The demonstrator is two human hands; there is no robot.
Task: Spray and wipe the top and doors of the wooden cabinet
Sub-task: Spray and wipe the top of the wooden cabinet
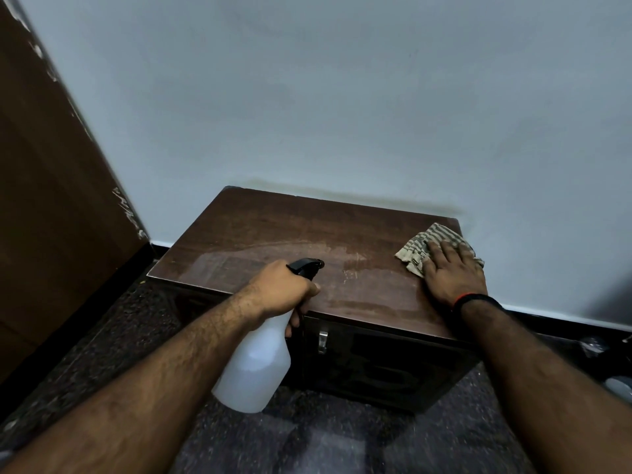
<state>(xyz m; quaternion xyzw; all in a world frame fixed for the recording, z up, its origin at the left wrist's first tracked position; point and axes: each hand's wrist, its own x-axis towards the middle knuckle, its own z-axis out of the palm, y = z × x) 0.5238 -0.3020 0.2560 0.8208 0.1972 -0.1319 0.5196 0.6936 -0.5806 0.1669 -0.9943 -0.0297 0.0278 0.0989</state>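
Observation:
A low dark wooden cabinet (280, 224) stands against the pale wall, its top streaked with a wet sheen across the front half. My left hand (280, 292) grips a translucent white spray bottle (256, 364) by its neck, the black nozzle pointing right over the front edge of the top. My right hand (451, 271) lies flat on a striped beige cloth (422, 244) at the right rear corner of the top. The front doors (386, 367) are shut, with a metal handle (322, 342) near the middle.
A tall brown wooden door or panel (51, 200) leans at the left. The speckled dark floor (342, 439) runs in front of the cabinet. A black skirting (564, 318) lines the wall. Some small pale objects (619, 386) sit on the floor at the far right.

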